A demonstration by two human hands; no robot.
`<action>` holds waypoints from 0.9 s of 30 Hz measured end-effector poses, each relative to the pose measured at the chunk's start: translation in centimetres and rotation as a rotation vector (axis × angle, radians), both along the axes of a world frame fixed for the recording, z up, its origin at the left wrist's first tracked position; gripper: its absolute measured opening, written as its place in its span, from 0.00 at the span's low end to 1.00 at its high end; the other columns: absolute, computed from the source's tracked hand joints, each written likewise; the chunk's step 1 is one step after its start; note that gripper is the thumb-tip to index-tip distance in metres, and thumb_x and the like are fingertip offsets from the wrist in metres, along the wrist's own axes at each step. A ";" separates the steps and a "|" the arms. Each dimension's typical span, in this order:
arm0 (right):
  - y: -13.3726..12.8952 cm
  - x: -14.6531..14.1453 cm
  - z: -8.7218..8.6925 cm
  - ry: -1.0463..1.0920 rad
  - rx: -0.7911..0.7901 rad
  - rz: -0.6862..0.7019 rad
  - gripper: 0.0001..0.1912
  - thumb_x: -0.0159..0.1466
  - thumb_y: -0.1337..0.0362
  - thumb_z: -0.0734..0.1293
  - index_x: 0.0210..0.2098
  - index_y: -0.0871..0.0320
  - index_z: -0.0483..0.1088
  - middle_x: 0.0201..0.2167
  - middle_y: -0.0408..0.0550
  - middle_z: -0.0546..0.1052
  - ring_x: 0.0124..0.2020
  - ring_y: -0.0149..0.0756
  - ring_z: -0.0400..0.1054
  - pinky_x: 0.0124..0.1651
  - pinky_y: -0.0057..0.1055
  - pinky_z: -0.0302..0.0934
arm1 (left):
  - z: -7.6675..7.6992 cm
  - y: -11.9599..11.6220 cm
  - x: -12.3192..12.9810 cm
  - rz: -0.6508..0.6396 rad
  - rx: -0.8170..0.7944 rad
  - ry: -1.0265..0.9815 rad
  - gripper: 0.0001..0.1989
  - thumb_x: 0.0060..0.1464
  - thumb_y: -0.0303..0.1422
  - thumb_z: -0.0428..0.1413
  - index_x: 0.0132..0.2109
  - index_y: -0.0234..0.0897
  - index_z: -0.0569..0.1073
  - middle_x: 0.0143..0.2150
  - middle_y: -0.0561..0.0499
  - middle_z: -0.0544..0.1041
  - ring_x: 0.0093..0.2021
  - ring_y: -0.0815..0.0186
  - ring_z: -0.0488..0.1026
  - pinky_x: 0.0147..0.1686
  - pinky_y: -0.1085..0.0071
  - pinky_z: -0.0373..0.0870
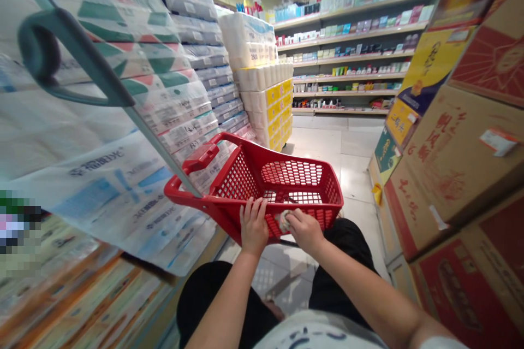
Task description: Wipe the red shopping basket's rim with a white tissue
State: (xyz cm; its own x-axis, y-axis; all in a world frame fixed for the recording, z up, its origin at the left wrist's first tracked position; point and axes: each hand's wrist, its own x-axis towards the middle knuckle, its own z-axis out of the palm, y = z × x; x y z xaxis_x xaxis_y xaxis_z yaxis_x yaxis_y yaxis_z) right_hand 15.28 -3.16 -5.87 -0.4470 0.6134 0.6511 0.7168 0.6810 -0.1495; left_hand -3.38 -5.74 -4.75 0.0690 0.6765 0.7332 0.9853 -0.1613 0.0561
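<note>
A red plastic shopping basket cart (295, 159) with perforated walls stands before my knees, its long grey handle rising to the upper left. My left hand (254, 223) lies against its near side, fingers stretched out and fingertips at the rim. To the right of it, my right hand (305, 229) pinches a crumpled pale cloth (284, 220) and presses it to the outside of the same wall. Part of the cloth is hidden under the fingers. A small dark thing inside the basket is too small to name.
Stacked tissue packs (164, 87) rise close on the left, with paper-roll packs (262, 76) farther back. Cardboard cartons (462, 152) line the right side. Shelves of small goods (347, 59) stand beyond the tiled floor (352, 149).
</note>
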 end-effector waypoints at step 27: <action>1.0 0.4 -1.2 -0.181 0.076 -0.005 0.06 0.64 0.67 0.61 0.38 0.58 0.69 0.36 0.49 0.71 0.34 0.35 0.62 0.36 0.32 0.53 | 0.6 0.7 -0.1 -0.061 0.053 -0.037 0.23 0.54 0.24 0.47 0.58 0.37 0.68 0.55 0.44 0.72 0.66 0.53 0.54 0.64 0.51 0.47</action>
State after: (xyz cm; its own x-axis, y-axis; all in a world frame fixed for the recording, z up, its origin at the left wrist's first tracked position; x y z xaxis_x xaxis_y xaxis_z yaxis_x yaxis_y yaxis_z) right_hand 15.70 -2.19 -7.03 -0.5581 0.5682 0.6047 0.7306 0.6820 0.0335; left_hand -3.47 -4.99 -4.12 0.0813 0.6320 0.7707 0.9709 -0.2249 0.0820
